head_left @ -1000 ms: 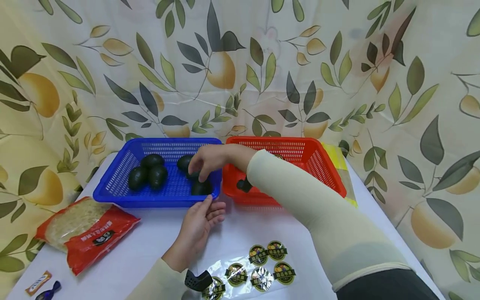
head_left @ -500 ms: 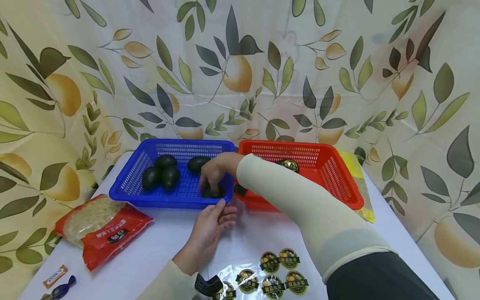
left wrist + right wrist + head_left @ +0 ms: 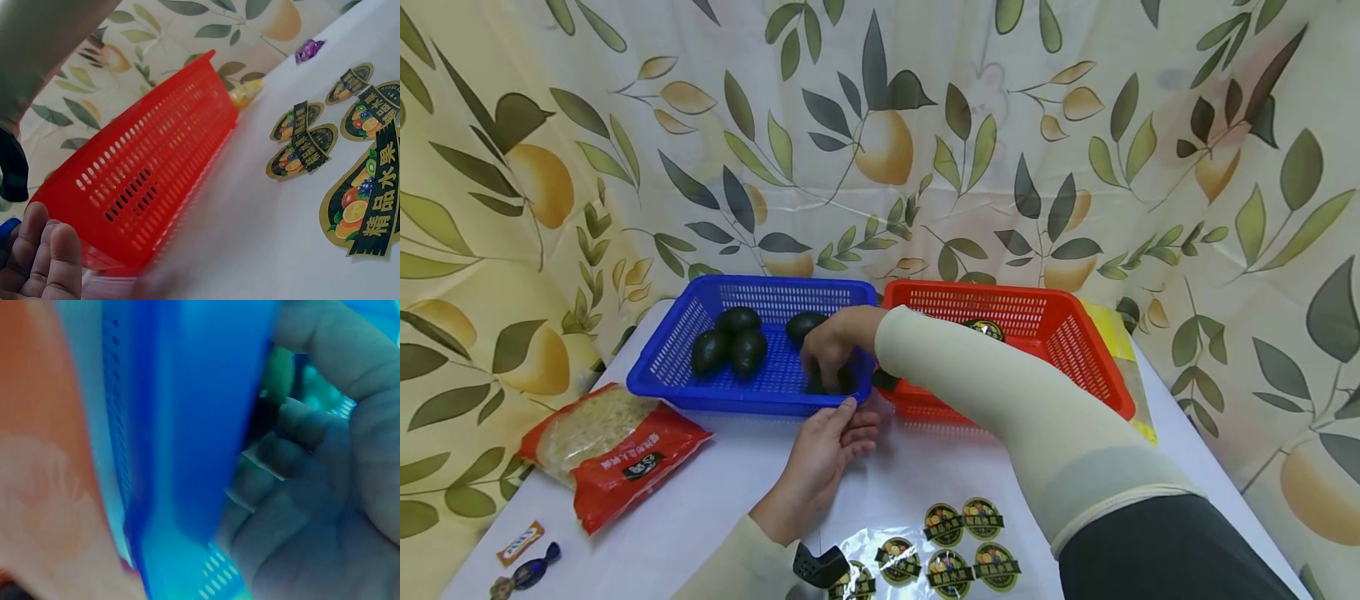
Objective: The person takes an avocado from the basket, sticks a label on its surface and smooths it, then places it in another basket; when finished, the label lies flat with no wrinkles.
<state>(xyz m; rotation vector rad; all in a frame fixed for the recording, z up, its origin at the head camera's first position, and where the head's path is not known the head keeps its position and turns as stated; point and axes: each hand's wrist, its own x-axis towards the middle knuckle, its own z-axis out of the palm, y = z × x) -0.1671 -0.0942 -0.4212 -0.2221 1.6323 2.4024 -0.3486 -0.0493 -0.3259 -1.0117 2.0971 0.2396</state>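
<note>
The avocado [image 3: 846,382] is right under your right hand [image 3: 837,346], in the front right corner of the blue basket [image 3: 722,403]. Your left hand [image 3: 829,442] is just outside that same corner, near the avocado, with the basket's front wall between them. Behind your right hand, and partly covered by it, is a lone avocado [image 3: 805,325]; three avocados [image 3: 748,353] sit bunched together in the basket's left half.

The avocado is dark, nearly black-green, and your fingers hide most of it. The right wrist view gives only a blurred patch of green beyond your thumb and fingers, so its full outline can't be made out.

Your right arm, in a pale sleeve [image 3: 970,375], crosses over the red basket [image 3: 1086,358] from the right; the wrist bends and the hand points down, fingers curled and gripping the avocado. Your left forearm comes up from below, palm turned toward the right, thumb tip touching the blue basket's rim, the other fingers loosely bent and unclenched. Stickers [image 3: 950,573] on a clear sheet lie to the right of your left forearm.
</note>
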